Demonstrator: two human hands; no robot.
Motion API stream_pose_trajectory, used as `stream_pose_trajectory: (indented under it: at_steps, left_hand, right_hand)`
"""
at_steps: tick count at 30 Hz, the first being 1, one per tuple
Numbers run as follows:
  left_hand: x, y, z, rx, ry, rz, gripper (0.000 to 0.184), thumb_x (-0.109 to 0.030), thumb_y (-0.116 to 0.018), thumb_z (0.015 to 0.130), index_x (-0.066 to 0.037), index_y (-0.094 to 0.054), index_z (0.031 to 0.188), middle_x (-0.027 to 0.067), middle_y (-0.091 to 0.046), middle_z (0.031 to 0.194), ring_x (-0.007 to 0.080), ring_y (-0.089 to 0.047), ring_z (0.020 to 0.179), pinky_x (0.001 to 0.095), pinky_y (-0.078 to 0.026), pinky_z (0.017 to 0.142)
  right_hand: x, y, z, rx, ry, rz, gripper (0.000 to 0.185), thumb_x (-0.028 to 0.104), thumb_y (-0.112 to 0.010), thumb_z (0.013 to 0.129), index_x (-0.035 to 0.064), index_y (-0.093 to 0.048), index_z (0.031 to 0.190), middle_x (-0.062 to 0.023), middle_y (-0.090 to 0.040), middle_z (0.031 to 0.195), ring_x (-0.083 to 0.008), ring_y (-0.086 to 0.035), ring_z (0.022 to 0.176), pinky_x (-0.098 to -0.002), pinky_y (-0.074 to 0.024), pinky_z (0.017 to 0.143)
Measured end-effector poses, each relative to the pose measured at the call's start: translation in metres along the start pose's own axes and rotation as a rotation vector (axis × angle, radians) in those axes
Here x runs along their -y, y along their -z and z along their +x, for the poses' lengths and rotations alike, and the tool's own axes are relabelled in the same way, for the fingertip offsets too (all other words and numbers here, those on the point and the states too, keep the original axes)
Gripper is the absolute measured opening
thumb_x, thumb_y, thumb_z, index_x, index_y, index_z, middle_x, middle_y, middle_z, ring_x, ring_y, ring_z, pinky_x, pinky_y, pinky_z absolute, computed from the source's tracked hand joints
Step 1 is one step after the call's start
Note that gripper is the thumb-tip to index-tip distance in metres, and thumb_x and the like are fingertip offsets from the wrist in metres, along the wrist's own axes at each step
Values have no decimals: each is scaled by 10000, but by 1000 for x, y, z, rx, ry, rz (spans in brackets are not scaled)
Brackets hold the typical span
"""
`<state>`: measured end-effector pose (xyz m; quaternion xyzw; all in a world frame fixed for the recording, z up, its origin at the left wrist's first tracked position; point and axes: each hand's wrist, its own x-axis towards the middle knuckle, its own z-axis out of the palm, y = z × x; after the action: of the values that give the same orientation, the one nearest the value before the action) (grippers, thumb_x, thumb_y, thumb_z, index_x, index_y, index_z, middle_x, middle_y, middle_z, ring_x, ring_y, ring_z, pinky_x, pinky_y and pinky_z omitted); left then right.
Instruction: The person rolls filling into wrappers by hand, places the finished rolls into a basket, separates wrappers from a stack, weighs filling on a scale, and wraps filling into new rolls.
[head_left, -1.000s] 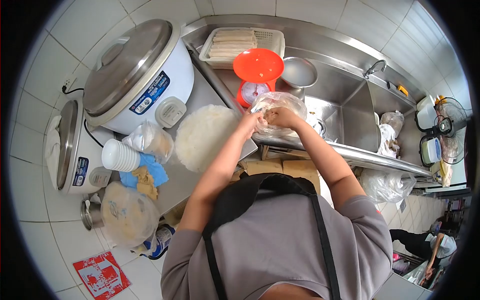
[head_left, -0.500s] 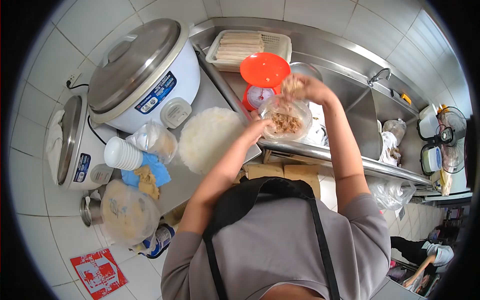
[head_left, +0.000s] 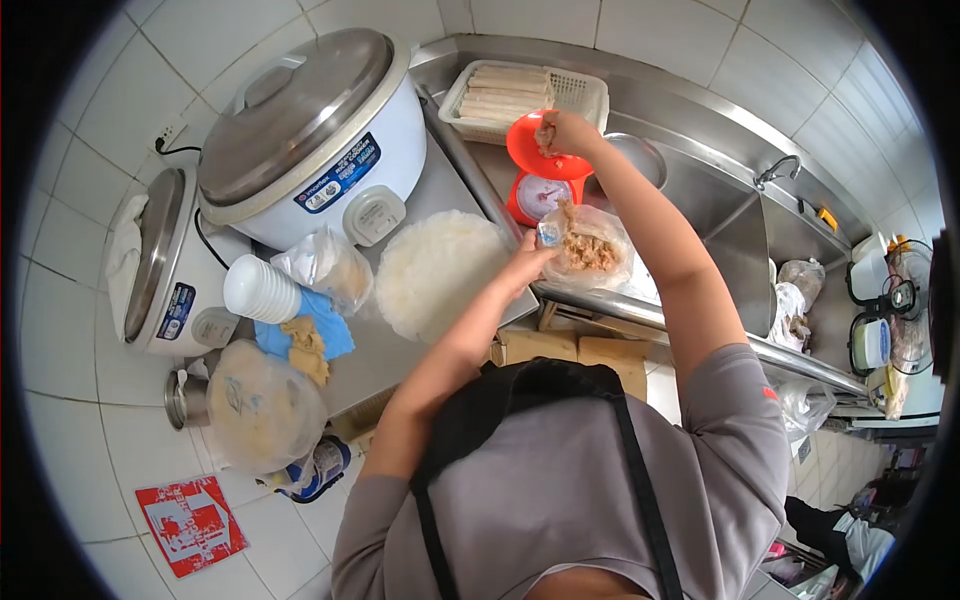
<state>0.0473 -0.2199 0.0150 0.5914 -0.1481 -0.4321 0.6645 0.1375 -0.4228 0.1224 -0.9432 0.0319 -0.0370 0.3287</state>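
My right hand point(head_left: 568, 137) is over the orange pan point(head_left: 530, 160) of a kitchen scale point(head_left: 543, 196), closed around some brownish shredded food point(head_left: 546, 142). A few small bits lie in the pan. My left hand point(head_left: 528, 262) grips the near left edge of a clear plastic bag point(head_left: 620, 262), with a bluish patch of plastic at its fingertips. The bag stands open beside the scale and holds more of the shredded food point(head_left: 590, 253). Left of my left hand lies a stack of round white translucent sheets point(head_left: 435, 275).
Behind the scale, a white basket point(head_left: 582, 97) holds pale rolls point(head_left: 505, 92). Rice cookers point(head_left: 310, 150) stand at the left, near stacked white cups point(head_left: 258, 288), a blue cloth point(head_left: 320, 325) and a bagged bundle point(head_left: 262, 405). At the right are a steel sink point(head_left: 735, 225) and a fan point(head_left: 905, 290).
My right hand has moved from above the bag to the scale pan, carrying the shredded food. My left hand stays at the bag's edge. The whole view has shifted slightly.
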Motion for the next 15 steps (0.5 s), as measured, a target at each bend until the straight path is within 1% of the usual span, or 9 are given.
stream_pose_trajectory:
  at_steps: [3,4,6,7,9,10,12,13,15]
  left_hand:
    - [3,4,-1,14,-16,63,524,-170,-551,845,-85,-287,1290,109,-477,1189,194,-517,1069,387,-480,827]
    - [2,6,1,16,-24,89,530,-182,-564,838,-85,-299,1287,108,-480,1190,190,-517,1069,387,-480,825]
    - [8,6,6,-129,-65,158,592,-219,-610,805,-67,-305,1289,99,-479,1202,201,-515,1064,385,-469,836]
    - [16,7,11,-199,-85,191,624,-237,-633,788,-58,-309,1290,94,-478,1208,207,-514,1061,383,-464,841]
    - [28,12,29,-374,-265,456,655,-277,-672,740,-23,-361,1258,114,-494,1205,240,-532,1038,375,-453,849]
    - [26,11,33,-460,-355,586,673,-297,-691,716,-5,-387,1242,124,-502,1203,256,-541,1026,371,-447,853]
    - [9,12,32,-389,-321,764,625,-318,-692,700,20,-463,1174,158,-543,1150,279,-558,1009,359,-442,854]
    - [0,12,31,-350,-303,851,606,-328,-692,691,33,-501,1139,175,-564,1123,291,-566,1001,353,-439,855]
    - [-12,11,33,-350,-277,763,541,-327,-692,685,31,-557,1067,210,-583,1067,323,-565,996,377,-432,866]
  right_hand:
    - [-4,-5,4,-5,-86,-99,203,101,-581,758,13,-586,941,-107,-642,740,-224,-632,661,-309,-497,570]
    - [-13,-7,12,-37,-61,-134,229,112,-583,754,25,-590,966,-111,-645,754,-230,-634,668,-313,-500,575]
    - [-30,-10,24,-104,-16,-204,282,135,-588,747,49,-596,1015,-120,-650,784,-242,-637,681,-320,-505,586]
    - [-33,-11,24,-122,83,-285,305,116,-594,731,59,-598,1030,-131,-651,805,-246,-639,687,-325,-508,589]
    - [-37,-9,25,-161,283,-450,361,79,-607,699,80,-603,1060,-154,-652,846,-256,-643,698,-334,-513,594]
    - [-24,-2,17,-79,193,-342,380,63,-616,685,83,-605,1064,-160,-650,853,-255,-644,698,-336,-515,594]
    - [1,21,-1,85,10,-123,422,32,-634,656,90,-608,1073,-171,-647,867,-254,-645,699,-339,-518,592]
    - [5,28,-6,24,20,-115,406,23,-640,651,84,-615,1052,-164,-647,850,-246,-645,690,-334,-517,582]
    - [9,37,-18,-97,35,-96,374,5,-653,642,71,-629,1010,-151,-646,816,-230,-643,674,-325,-516,561]
